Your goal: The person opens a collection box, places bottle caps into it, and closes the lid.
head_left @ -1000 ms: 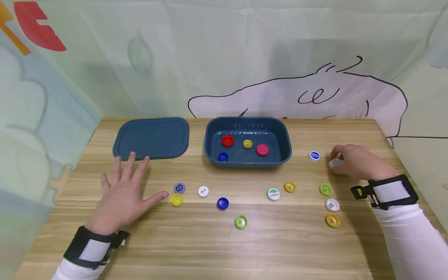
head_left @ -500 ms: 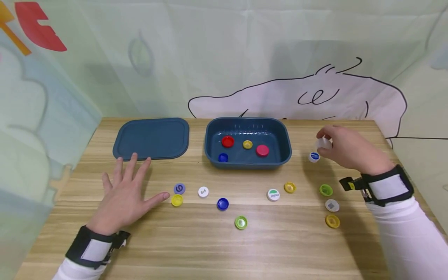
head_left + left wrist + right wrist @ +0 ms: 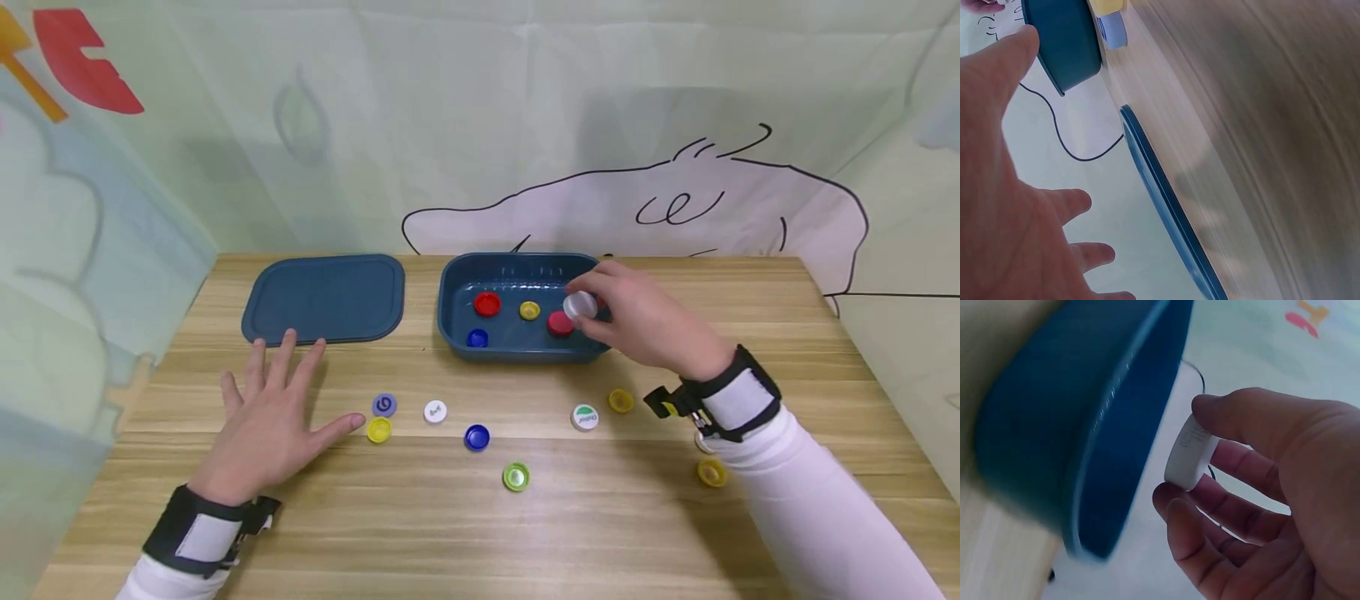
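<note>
My right hand (image 3: pixel 645 321) pinches a white bottle cap (image 3: pixel 580 307) between thumb and fingers. It hovers over the right side of a dark blue tub (image 3: pixel 525 356). In the right wrist view the cap (image 3: pixel 1186 456) is tilted beside the tub's rim (image 3: pixel 1079 506). Inside the tub lie a red cap (image 3: pixel 487 304), a yellow cap (image 3: pixel 529 311), a blue cap (image 3: pixel 477 338) and a pinkish-red cap (image 3: pixel 558 324). My left hand (image 3: pixel 262 421) is spread with fingers straight, holding nothing, near the flat blue lid (image 3: pixel 322 298) and a yellow cap (image 3: pixel 378 430).
Loose caps lie about the wooden table (image 3: pixel 360 533): purple (image 3: pixel 384 405), white (image 3: pixel 435 412), blue (image 3: pixel 477 437), green (image 3: pixel 516 477), white-and-green (image 3: pixel 585 417), yellow (image 3: pixel 620 401) and another yellow (image 3: pixel 712 472). My right forearm covers some at the right. A printed curtain stands behind.
My right hand lifted the white cap from the table's right side and carried it left over the tub. The left hand has stayed almost still.
</note>
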{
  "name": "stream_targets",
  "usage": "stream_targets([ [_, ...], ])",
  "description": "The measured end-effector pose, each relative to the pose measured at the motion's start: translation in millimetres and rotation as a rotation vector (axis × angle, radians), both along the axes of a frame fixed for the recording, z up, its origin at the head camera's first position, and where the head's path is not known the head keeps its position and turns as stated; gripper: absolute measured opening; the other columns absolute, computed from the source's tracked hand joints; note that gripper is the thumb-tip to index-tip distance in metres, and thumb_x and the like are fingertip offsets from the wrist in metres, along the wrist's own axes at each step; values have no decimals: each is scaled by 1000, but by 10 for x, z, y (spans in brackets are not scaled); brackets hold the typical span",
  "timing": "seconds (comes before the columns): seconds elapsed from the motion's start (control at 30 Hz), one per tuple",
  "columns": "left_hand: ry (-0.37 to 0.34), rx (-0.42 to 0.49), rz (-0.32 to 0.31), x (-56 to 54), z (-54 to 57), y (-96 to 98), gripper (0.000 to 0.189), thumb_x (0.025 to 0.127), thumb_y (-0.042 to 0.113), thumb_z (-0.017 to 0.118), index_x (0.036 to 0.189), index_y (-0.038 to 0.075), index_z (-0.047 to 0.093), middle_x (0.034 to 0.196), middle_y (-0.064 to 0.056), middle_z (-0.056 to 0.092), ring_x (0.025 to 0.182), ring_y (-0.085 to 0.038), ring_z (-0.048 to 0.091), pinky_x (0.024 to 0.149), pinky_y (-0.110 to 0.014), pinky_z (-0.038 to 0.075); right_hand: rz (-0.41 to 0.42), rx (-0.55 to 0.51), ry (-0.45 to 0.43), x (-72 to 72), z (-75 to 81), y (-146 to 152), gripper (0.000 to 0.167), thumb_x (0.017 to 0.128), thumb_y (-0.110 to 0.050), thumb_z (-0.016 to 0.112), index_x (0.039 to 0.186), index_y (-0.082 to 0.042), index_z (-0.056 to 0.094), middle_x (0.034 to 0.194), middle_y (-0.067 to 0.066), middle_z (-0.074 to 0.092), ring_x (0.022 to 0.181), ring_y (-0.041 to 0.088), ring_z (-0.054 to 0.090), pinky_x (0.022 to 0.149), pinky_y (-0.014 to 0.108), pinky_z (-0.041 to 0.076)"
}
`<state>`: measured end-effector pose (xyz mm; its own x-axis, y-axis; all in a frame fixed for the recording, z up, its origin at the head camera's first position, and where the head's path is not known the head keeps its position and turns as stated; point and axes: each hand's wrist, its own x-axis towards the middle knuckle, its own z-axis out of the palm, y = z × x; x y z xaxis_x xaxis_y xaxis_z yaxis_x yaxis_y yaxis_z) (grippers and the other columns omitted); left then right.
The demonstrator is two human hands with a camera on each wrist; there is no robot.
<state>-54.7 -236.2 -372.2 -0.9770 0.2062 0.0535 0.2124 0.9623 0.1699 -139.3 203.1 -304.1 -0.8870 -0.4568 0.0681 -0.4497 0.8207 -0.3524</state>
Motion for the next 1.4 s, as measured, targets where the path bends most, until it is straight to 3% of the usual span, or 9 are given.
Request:
stream_targets([
  [0.2, -1, 5, -3, 10, -7, -8, 107, 80, 82, 51, 158, 14, 25, 162, -24, 8, 145, -51, -9, 95, -85, 0, 47, -14, 0, -20, -139, -208, 44, 86, -19, 79, 126, -8, 64, 120, 9, 57, 100, 25, 61, 83, 41, 57],
  [0.4, 2, 2, 1, 13, -8, -22, 106, 81, 82, 51, 157, 13, 26, 163, -23, 6, 145, -50, -10, 95, -86, 1, 33, -26, -13, -24, -163, -200, 51, 88, -22, 77, 134, -11, 58, 124, 9, 55, 98, 24, 59, 82, 37, 57],
  [0.67, -4, -1, 6, 3, -19, -20, 108, 80, 83, 51, 158, 14, 23, 163, -22, 5, 146, -48, -12, 96, -85, -2, -35, -10, -11, -5, -41, 100, 52, 90, -20, 75, 136, -7, 56, 125, 12, 54, 100, 27, 58, 81, 42, 55],
  [0.97, -1, 3, 1, 2, -3, -24, 107, 80, 82, 52, 158, 15, 23, 163, -23, 6, 146, -49, -12, 95, -85, 0, -126, 52, 17, 146, 90, 600, 47, 89, -17, 75, 130, -3, 57, 121, 18, 58, 97, 31, 60, 77, 48, 53],
  [1.17, 6, 4, -2, 1, 4, -16, 107, 80, 82, 52, 158, 14, 25, 163, -23, 8, 145, -50, -10, 95, -85, 0, -189, 117, -6, 139, -84, 911, 47, 88, -19, 76, 127, 0, 57, 119, 23, 59, 95, 35, 61, 76, 51, 53],
  [1.4, 1, 8, -4, 6, -9, 7, 108, 79, 83, 52, 158, 14, 25, 162, -24, 8, 145, -52, -8, 95, -85, 0, -232, 177, -120, 45, -393, 1049, 48, 88, -19, 76, 128, 1, 58, 119, 28, 57, 100, 40, 59, 78, 54, 53],
])
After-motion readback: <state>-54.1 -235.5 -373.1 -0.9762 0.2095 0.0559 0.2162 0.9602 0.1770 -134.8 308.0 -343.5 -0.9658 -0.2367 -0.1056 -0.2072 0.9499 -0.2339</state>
